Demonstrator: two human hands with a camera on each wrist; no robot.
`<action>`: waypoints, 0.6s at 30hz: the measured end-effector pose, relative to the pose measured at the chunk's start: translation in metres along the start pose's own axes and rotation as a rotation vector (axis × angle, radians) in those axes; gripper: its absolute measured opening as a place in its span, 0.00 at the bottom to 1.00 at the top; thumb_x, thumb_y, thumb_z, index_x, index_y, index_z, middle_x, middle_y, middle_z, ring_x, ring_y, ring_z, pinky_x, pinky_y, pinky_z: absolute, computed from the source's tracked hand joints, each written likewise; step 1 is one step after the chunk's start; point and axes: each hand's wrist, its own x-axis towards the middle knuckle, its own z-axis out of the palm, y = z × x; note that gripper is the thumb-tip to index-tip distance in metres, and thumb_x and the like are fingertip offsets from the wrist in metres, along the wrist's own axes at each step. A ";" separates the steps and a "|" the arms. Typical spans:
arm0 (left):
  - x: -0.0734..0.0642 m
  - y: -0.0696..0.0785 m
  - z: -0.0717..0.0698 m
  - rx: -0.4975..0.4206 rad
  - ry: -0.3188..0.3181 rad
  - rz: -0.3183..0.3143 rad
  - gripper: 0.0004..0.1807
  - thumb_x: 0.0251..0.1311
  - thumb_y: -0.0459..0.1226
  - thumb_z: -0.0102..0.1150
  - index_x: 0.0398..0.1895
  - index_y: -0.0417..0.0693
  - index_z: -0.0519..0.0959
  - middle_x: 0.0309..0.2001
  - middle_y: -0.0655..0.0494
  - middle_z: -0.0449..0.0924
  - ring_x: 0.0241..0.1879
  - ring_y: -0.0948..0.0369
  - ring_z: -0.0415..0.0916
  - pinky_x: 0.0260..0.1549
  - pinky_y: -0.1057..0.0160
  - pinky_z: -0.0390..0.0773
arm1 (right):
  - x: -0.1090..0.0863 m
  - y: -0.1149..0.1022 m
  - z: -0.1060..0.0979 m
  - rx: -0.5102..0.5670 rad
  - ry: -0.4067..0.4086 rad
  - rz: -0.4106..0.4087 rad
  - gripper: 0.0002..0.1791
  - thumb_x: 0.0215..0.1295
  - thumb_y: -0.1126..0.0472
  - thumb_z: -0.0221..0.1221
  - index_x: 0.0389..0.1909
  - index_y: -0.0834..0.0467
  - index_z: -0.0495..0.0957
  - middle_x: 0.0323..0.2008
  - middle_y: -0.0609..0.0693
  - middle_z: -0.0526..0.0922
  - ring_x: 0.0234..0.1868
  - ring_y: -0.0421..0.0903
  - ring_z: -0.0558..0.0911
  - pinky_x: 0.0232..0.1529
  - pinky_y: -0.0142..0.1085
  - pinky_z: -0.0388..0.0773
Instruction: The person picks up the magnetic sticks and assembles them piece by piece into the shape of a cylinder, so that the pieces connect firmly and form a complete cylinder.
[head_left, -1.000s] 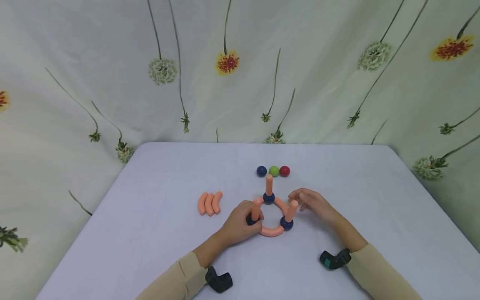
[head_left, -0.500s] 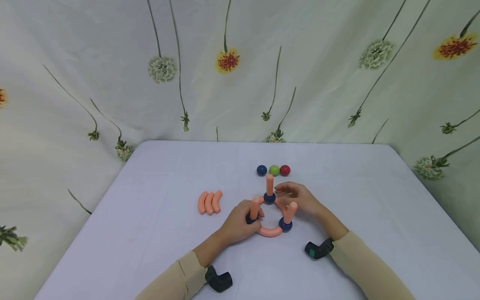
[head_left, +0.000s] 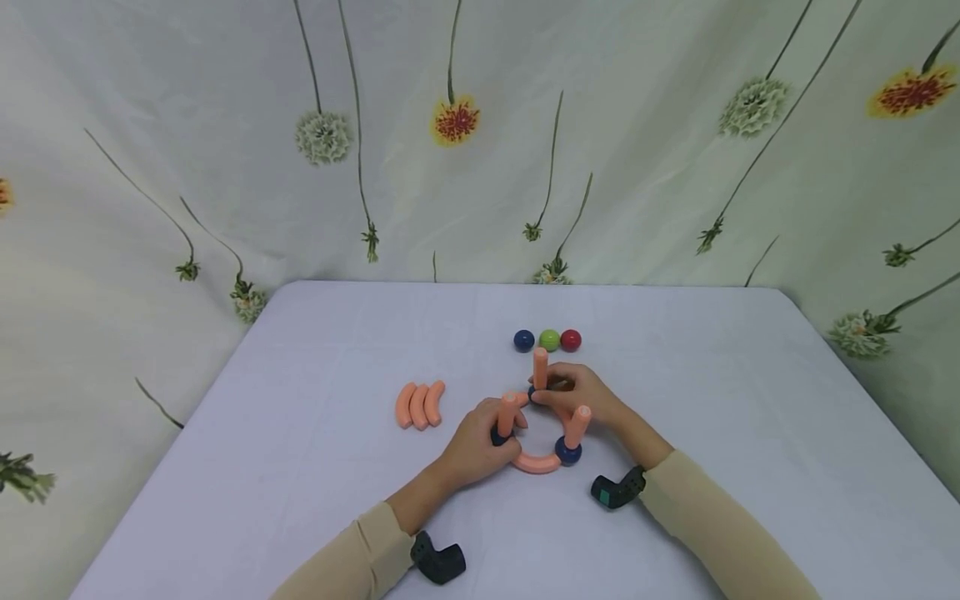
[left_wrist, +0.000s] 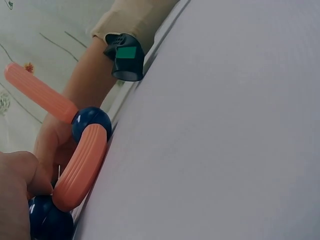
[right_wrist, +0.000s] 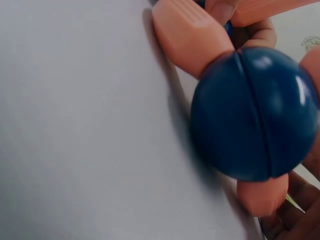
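Observation:
In the head view, a ring of orange curved sticks (head_left: pixel 537 463) and blue balls (head_left: pixel 567 451) lies on the table. A straight orange rod (head_left: pixel 540 367) rises from each of the three balls. My left hand (head_left: pixel 474 442) grips the ball at the ring's left side, mostly covering it. At the back, my right hand (head_left: pixel 585 398) pinches the ball under the far rod between thumb and fingers. The left wrist view shows the near-right blue ball (left_wrist: pixel 91 124) with its rod (left_wrist: pixel 40 92); that same ball (right_wrist: pixel 255 115) looms large in the right wrist view.
Left of the ring, three loose curved orange sticks (head_left: pixel 420 406) lie side by side. Behind it sit a blue ball (head_left: pixel 524 340), a green ball (head_left: pixel 550 340) and a red ball (head_left: pixel 571 340) in a row. A flowered cloth (head_left: pixel 637 183) hangs beyond the white table (head_left: pixel 337 333).
My right hand has moved left from beside the ring to its back ball and taken hold of it. The ring's near-right ball has shifted slightly left. My left hand keeps its grip.

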 end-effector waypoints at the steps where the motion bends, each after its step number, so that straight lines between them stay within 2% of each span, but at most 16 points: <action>1: 0.000 -0.001 0.001 0.005 0.013 0.009 0.14 0.44 0.31 0.57 0.37 0.51 0.78 0.39 0.62 0.76 0.45 0.61 0.70 0.48 0.58 0.71 | 0.000 0.001 0.000 -0.003 0.008 -0.008 0.17 0.61 0.56 0.66 0.47 0.60 0.82 0.41 0.49 0.84 0.45 0.45 0.79 0.44 0.36 0.76; 5: 0.002 -0.005 0.002 0.031 0.075 0.044 0.13 0.42 0.30 0.57 0.35 0.49 0.78 0.38 0.62 0.76 0.47 0.60 0.70 0.50 0.55 0.69 | -0.002 0.003 0.000 0.003 0.045 -0.007 0.16 0.60 0.57 0.66 0.47 0.61 0.82 0.41 0.50 0.84 0.44 0.46 0.79 0.44 0.36 0.76; 9: 0.002 -0.007 0.003 0.038 0.115 0.057 0.12 0.41 0.30 0.57 0.33 0.47 0.77 0.39 0.60 0.77 0.45 0.59 0.70 0.48 0.54 0.68 | -0.005 0.003 0.000 0.017 0.077 0.012 0.15 0.60 0.60 0.66 0.46 0.63 0.82 0.41 0.53 0.84 0.45 0.49 0.80 0.46 0.39 0.76; 13: 0.002 -0.006 0.003 0.031 0.153 0.032 0.10 0.43 0.29 0.56 0.33 0.45 0.77 0.41 0.57 0.76 0.44 0.58 0.70 0.45 0.56 0.68 | -0.008 0.004 -0.001 -0.001 0.101 0.006 0.14 0.61 0.61 0.66 0.46 0.63 0.82 0.41 0.53 0.84 0.45 0.49 0.80 0.45 0.39 0.76; 18: 0.002 -0.005 0.004 0.053 0.207 -0.036 0.13 0.45 0.29 0.56 0.38 0.44 0.77 0.41 0.55 0.74 0.42 0.58 0.70 0.43 0.56 0.71 | -0.009 0.004 -0.002 -0.010 0.122 0.033 0.14 0.60 0.61 0.67 0.45 0.61 0.82 0.41 0.50 0.84 0.44 0.46 0.81 0.46 0.39 0.76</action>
